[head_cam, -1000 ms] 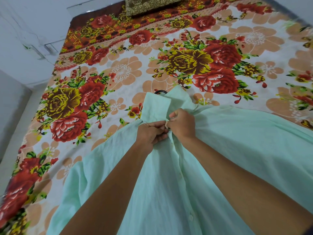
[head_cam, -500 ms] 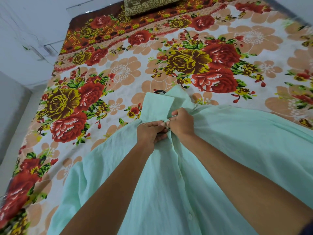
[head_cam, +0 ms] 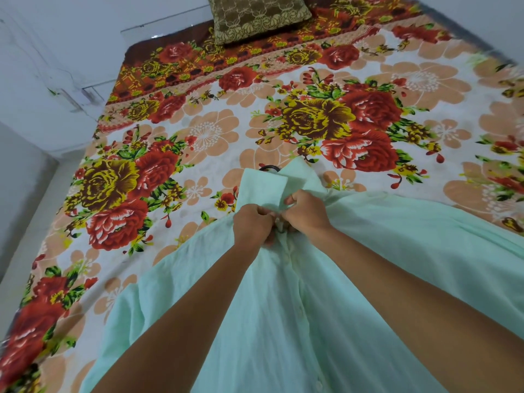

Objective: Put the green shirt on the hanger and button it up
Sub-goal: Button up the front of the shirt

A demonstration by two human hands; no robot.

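The pale green shirt [head_cam: 382, 251] lies spread on the bed, collar pointing away from me. A black hanger hook [head_cam: 268, 167] pokes out just beyond the collar; the rest of the hanger is hidden inside the shirt. My left hand [head_cam: 251, 224] and my right hand [head_cam: 304, 212] meet just below the collar. Each pinches one edge of the shirt's front opening at a small button there. Further white buttons run down the front towards me.
The flowered bedsheet [head_cam: 204, 134] covers the bed all around the shirt. A brown patterned pillow [head_cam: 259, 17] lies at the far end. A white wall and a strip of floor run along the bed's left side.
Both hands have stayed together at the top of the shirt front, with only small finger movements. The shirt and hanger lie as before.
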